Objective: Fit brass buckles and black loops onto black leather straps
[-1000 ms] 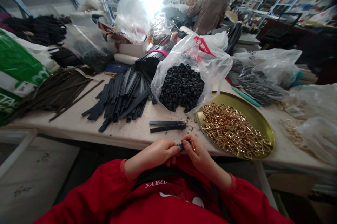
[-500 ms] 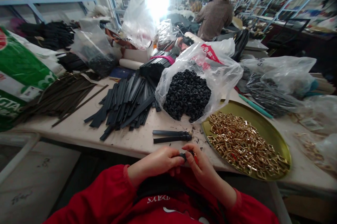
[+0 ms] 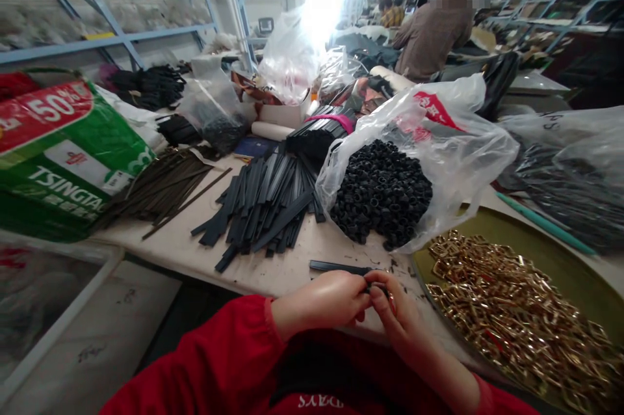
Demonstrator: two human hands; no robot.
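Note:
Both of my hands meet at the table's front edge, their fingers closed. My left hand (image 3: 324, 301) pinches a short black strap (image 3: 375, 291), mostly covered by the fingers. My right hand (image 3: 404, 314) closes on its other end, with a small reddish shiny spot at the fingers that I cannot make out. Just behind the hands lies another black strap (image 3: 336, 267) on the table, partly hidden by them. A heap of flat black strips (image 3: 266, 197) lies beyond to the left. Behind the hands, a clear plastic bag (image 3: 468, 142) holds many small black loops (image 3: 383, 190).
At right stands a round gold tray (image 3: 546, 239) heaped with gold metal buckles (image 3: 517, 311). Brown strips (image 3: 170, 181) and a green and red bag (image 3: 73, 161) are at left. A turquoise stick (image 3: 546, 223) lies behind the tray. A person (image 3: 433, 38) stands further back.
The view has turned left, so everything sits further right and lower. My hands stay together on the strap, now covering more of it and part of the straps on the table.

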